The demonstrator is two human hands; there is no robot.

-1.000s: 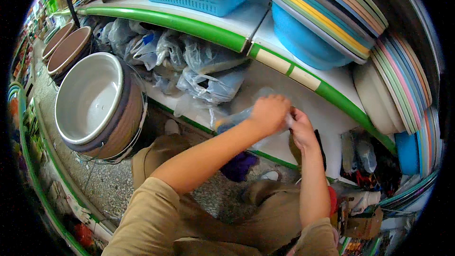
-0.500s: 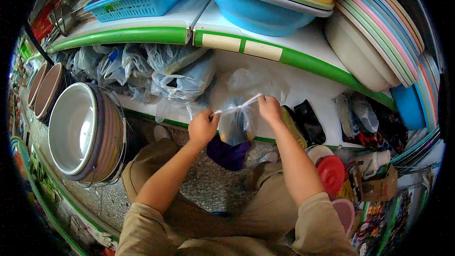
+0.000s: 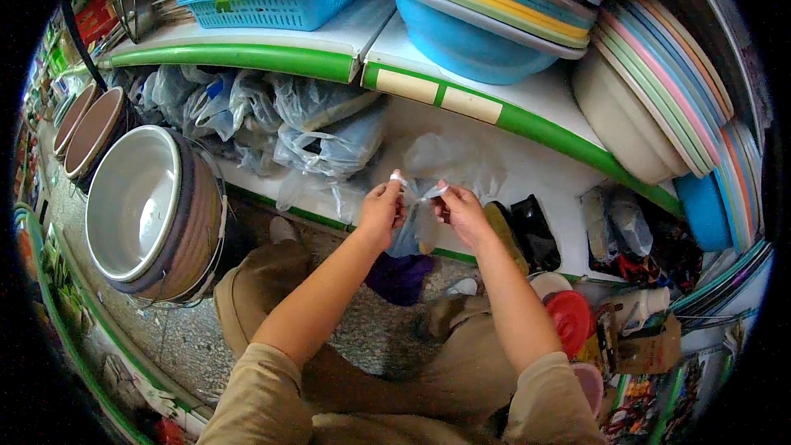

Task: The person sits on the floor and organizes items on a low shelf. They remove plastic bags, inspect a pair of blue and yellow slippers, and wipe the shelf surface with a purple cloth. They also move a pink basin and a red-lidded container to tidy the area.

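Between my hands hangs a translucent plastic bag (image 3: 405, 241), bunched at its top, with something dark and a bit of orange dimly visible inside. My left hand (image 3: 381, 211) pinches one twisted white end of it between thumb and fingers. The other end is pinched in my right hand (image 3: 458, 212). Both hands are close together at the front of the lower shelf. Below the bag a purple cloth (image 3: 399, 278) lies on the floor. Behind my hands another clear plastic bag (image 3: 456, 163) rests on the white shelf.
Several filled plastic bags (image 3: 325, 144) crowd the lower shelf at left. Stacked buckets (image 3: 136, 202) stand left of my knee. Above, a green-edged shelf (image 3: 527, 132) holds stacked basins (image 3: 470, 41) and a blue basket (image 3: 284, 4). A red lid (image 3: 568, 321) and a cardboard box (image 3: 651, 350) are at right.
My hands have come closer together, and the stretched bag ends between them have slackened. The view has shifted slightly, so the shelves appear lower and further right.
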